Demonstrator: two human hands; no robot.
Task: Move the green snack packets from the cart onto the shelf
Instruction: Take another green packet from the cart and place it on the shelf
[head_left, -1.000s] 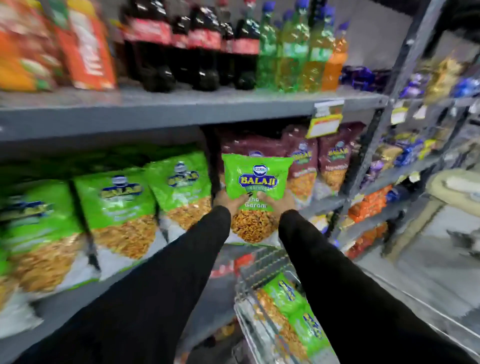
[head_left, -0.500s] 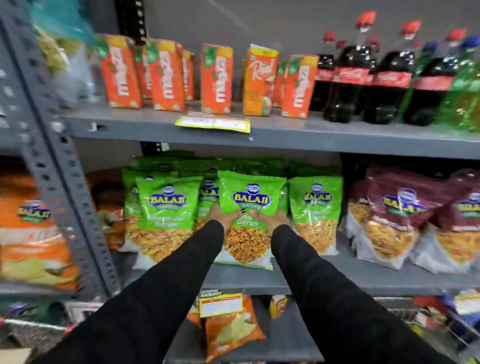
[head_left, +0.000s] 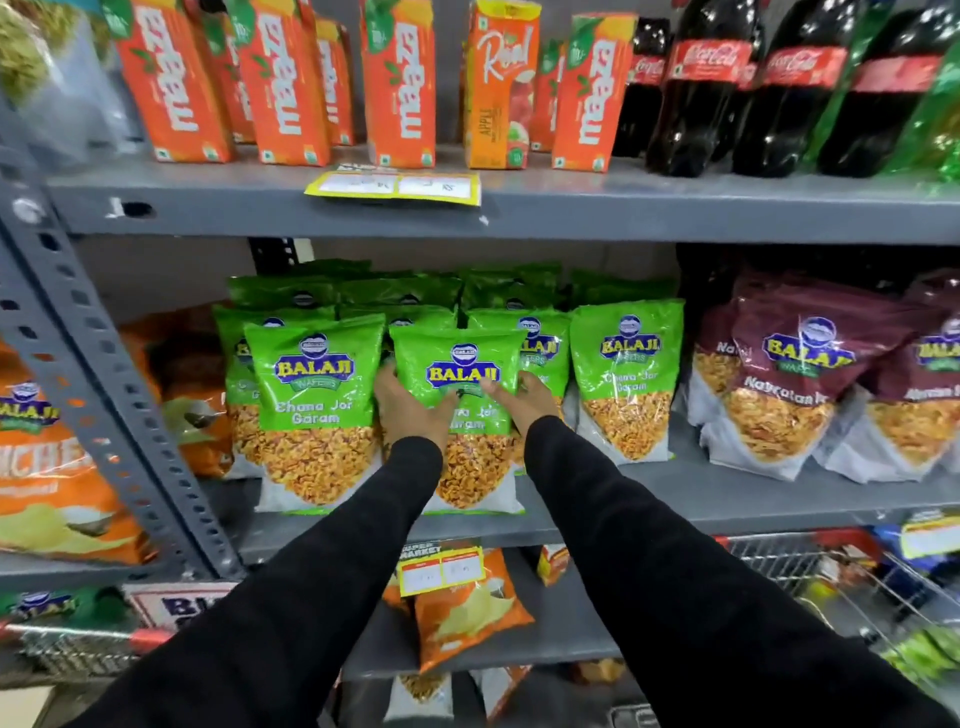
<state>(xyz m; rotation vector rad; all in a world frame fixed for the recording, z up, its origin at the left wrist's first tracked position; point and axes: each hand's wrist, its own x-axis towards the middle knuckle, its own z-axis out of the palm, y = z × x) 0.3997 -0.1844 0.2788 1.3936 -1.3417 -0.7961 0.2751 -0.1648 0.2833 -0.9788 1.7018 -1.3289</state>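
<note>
Both hands hold one green Balaji snack packet upright on the grey middle shelf. My left hand grips its left side and my right hand grips its right side, thumbs across the front. The packet's bottom rests near the shelf's front edge, in front of a row of several identical green packets. Another green packet stands just to its left. The wire cart shows at the lower right with green packets inside.
Maroon Balaji packets stand to the right on the same shelf. Orange juice cartons and dark soda bottles fill the shelf above. Orange chip bags lie on the shelf below. A slotted grey upright stands at the left.
The view swung left from the cart to face the shelf. Both hands carried the green packet in and set it upright among the other green packets.
</note>
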